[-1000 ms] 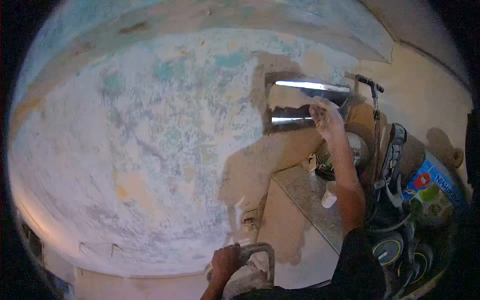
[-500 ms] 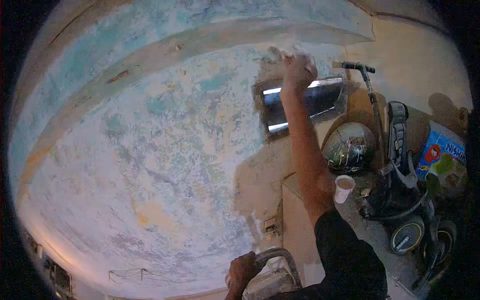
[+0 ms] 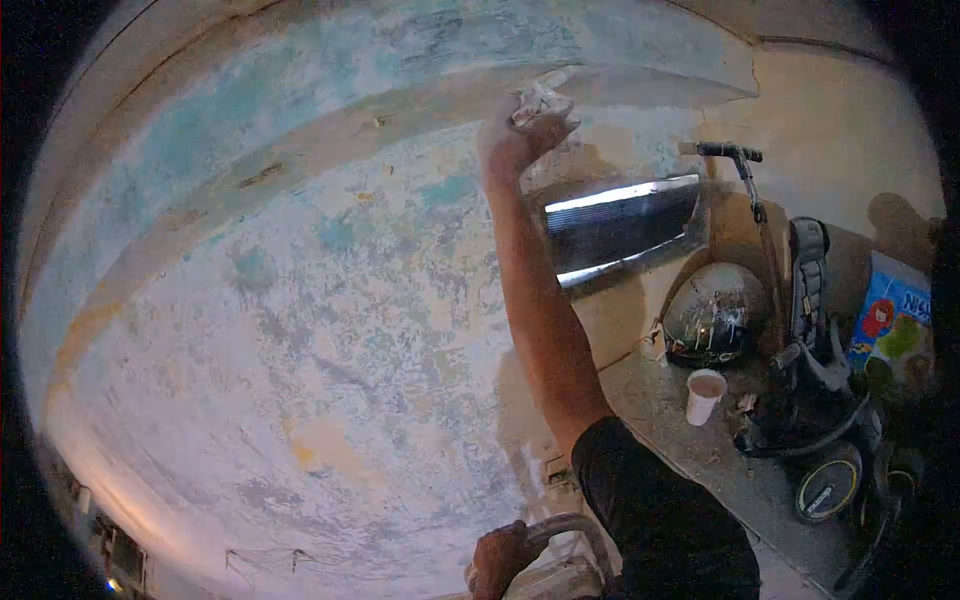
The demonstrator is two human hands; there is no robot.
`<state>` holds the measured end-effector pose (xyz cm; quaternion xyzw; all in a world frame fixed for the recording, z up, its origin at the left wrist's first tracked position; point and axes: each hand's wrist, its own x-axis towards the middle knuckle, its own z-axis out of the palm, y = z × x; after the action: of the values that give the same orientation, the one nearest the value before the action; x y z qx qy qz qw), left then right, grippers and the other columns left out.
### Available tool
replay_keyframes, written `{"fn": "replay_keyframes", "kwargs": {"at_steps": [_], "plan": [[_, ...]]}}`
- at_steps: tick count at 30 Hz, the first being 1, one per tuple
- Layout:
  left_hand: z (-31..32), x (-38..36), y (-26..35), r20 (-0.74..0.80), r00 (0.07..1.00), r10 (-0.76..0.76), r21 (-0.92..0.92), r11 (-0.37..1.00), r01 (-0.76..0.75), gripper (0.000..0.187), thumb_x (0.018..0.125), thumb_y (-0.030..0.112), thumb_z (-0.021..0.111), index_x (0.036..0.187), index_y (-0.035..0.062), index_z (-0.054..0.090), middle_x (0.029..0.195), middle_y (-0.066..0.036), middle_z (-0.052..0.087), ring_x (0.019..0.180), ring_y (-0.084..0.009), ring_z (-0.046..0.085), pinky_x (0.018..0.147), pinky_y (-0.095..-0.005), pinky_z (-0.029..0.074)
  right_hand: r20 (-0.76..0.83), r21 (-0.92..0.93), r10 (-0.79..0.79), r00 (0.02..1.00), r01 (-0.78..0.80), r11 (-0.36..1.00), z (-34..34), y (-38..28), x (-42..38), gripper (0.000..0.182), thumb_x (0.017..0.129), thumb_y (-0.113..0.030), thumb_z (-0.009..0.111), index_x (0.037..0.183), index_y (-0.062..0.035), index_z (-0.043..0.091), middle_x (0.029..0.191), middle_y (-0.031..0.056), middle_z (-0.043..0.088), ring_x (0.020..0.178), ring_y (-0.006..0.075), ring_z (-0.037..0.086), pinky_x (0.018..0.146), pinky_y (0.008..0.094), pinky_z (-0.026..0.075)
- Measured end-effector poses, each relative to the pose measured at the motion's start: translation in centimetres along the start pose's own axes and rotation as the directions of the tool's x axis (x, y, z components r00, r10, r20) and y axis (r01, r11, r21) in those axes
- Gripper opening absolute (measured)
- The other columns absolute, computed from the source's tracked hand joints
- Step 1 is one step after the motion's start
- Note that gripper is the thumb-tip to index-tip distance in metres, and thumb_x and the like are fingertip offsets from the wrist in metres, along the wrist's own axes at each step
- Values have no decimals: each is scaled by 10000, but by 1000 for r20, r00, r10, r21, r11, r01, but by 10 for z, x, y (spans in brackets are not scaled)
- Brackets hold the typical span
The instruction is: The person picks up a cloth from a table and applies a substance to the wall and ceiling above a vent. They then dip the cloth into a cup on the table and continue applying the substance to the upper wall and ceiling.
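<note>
My right hand is raised high at the wall, its fingers closed on a small whitish, dusty piece with a flat pale end. I cannot tell its exact kind. That pale end lies just at the curved band below the ceiling. The wall around it is patchy, with white, turquoise and yellowish areas. Low in view, my left hand is wrapped round a curved tubular rail, which looks like the top of a stepladder.
Right of my arm is a window opening with slats. Beyond it, a paint-spattered helmet and a white cup stand on a dusty surface. A folded scooter and a blue printed bag are farther right.
My right hand has moved left along the wall, from above the window to its upper left, still holding the whitish piece. My left hand stays on the rail. The view has shifted slightly.
</note>
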<state>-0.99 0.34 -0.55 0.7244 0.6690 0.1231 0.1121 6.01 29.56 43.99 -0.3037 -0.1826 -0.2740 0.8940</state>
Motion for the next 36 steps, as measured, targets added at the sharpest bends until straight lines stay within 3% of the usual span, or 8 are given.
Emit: {"fn": "replay_keyframes", "kwargs": {"at_steps": [8,17,20,22,23,27,34,36], "plan": [[2,1,1,-17,1000,-20,17,1000,20,445,703,503,588,752,61,577,662,-155,614,606,-346,609,561,-436,483,380,395,106,919,-265,880,-54,-32,-4,471,735,-174,613,1059,76,381,1006,207,446,972,349,409,923,478,260],[3,1,1,-16,999,-34,3,999,34,446,684,516,595,751,76,583,674,-157,615,640,-356,608,583,-441,485,203,499,-196,960,71,864,-88,-24,-44,372,719,-51,605,1037,42,435,865,151,524,848,319,490,843,438,324],[-8,1,12,47,993,-107,26,994,106,436,682,506,606,752,76,587,678,-152,617,641,-345,611,583,-433,485,433,665,-375,819,-10,747,-99,5,-32,313,708,-34,608,1001,3,504,831,122,560,829,288,520,871,394,343],[-6,0,11,17,996,-89,11,996,89,429,681,500,612,748,77,588,673,-150,616,636,-341,611,579,-429,485,688,715,-466,557,-409,567,-103,27,-18,462,661,-61,679,1070,22,481,1071,218,476,983,354,490,867,423,400],[-4,-1,9,-12,997,-72,-6,997,72,423,680,494,617,744,77,589,668,-148,615,632,-337,611,575,-426,484,522,772,-585,621,-53,633,-95,43,-5,366,669,-55,667,1014,-23,548,1029,176,528,955,305,523,835,402,429],[4,0,4,-59,998,-30,4,1000,30,411,675,487,626,736,82,591,655,-142,612,616,-333,609,562,-422,482,255,429,-558,790,425,797,-68,95,26,276,705,-117,657,969,-74,590,938,137,584,936,310,538,819,399,411],[-7,-1,11,-48,998,-40,-6,999,39,406,687,482,620,735,81,574,652,-132,609,617,-338,605,562,-423,477,315,474,-483,817,305,826,-79,113,73,148,763,-140,633,881,-51,614,817,109,583,788,308,551,804,436,393],[-5,-2,10,-25,998,-54,1,999,54,407,690,482,617,739,80,570,652,-132,608,617,-340,603,564,-424,476,265,587,-220,939,24,809,-78,117,72,162,778,-184,634,857,-44,611,780,110,579,764,294,548,775,427,402]]}}
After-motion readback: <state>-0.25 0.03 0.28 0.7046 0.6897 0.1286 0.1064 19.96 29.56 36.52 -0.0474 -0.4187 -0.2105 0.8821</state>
